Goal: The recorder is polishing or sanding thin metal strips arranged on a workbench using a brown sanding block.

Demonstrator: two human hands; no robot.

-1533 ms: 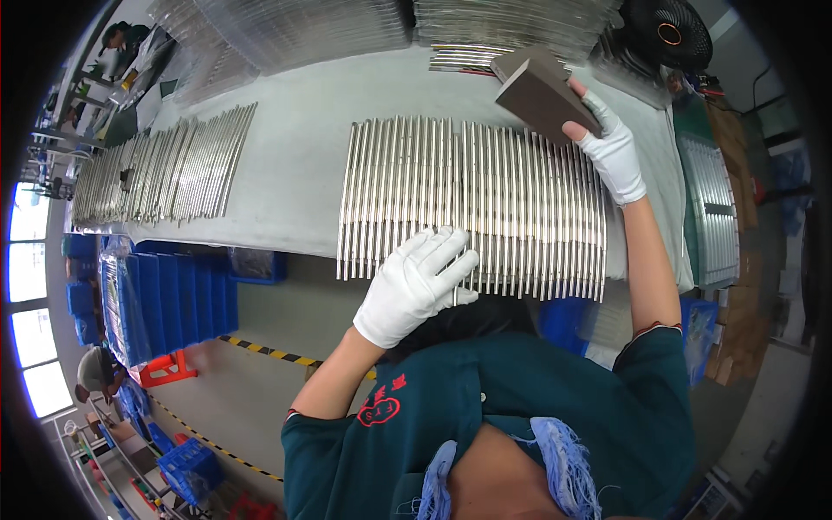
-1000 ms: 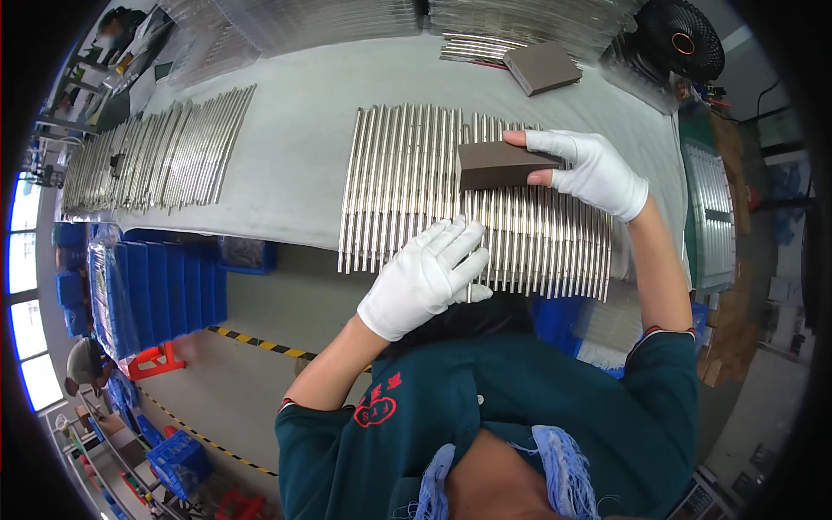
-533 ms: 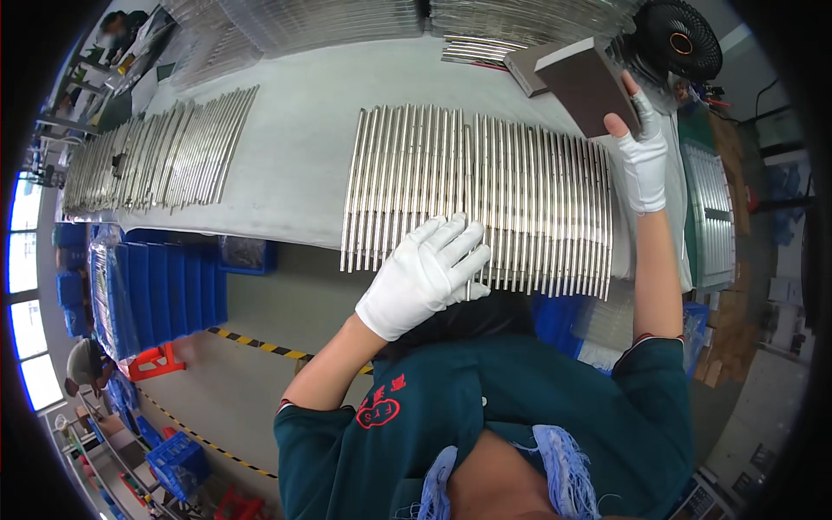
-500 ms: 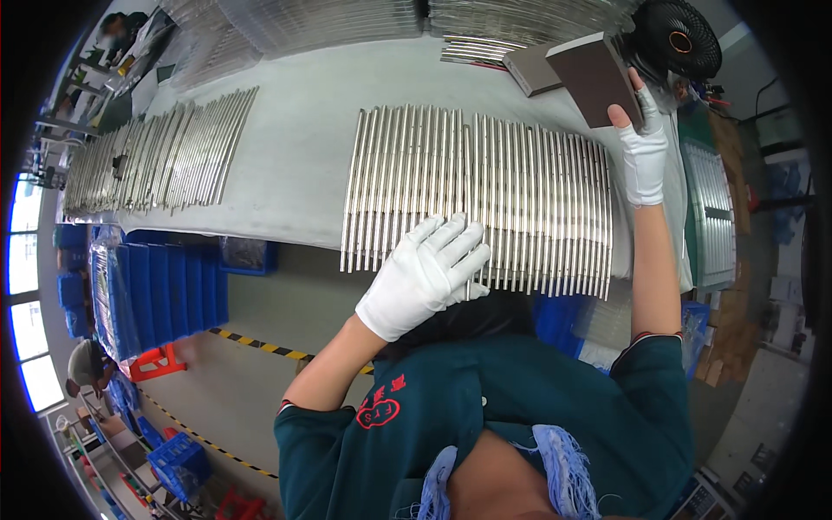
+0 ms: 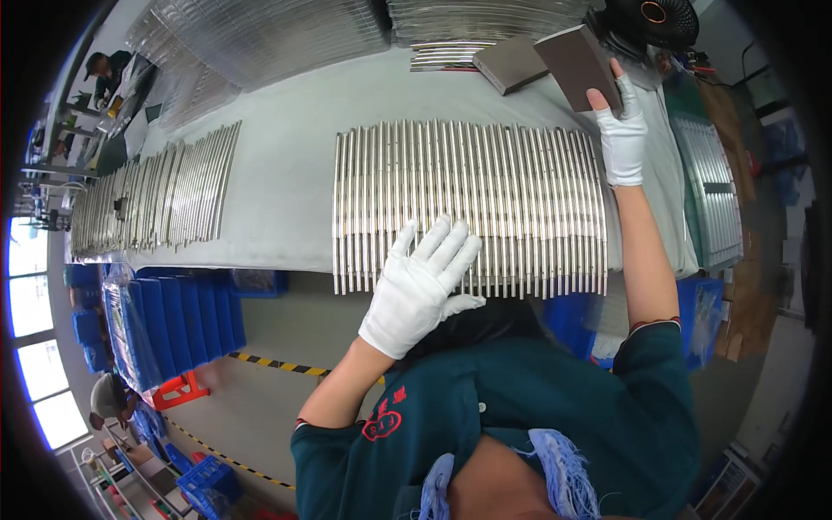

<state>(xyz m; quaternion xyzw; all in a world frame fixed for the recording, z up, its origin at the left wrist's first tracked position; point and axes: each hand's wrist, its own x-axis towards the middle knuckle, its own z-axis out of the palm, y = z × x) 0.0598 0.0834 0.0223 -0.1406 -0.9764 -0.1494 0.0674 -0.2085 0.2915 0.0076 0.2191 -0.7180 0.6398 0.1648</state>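
A row of many thin silvery metal rods (image 5: 520, 208) lies side by side on the pale table covering, their near ends reaching past its front edge. My left hand (image 5: 414, 286), in a white glove, rests on the near part of this row with its fingers spread. At the right, my right hand (image 5: 622, 143) wears a white glove that leaves the thumb and a fingertip bare. It grips a dark brown rectangular block (image 5: 574, 65) by its near right side, off the rods. A second brown block (image 5: 511, 65) lies just left of it.
Another batch of rods (image 5: 165, 191) lies at the table's left. Clear plastic trays (image 5: 277, 39) are stacked along the back, near a black fan (image 5: 654, 22). Blue bins (image 5: 186, 325) stand below the table. A co-worker (image 5: 108, 78) is at the far left.
The rods in the middle have evened out: one that stuck out toward me and the gap beside it no longer show. The view has shifted slightly. My right hand keeps its grip on the block.
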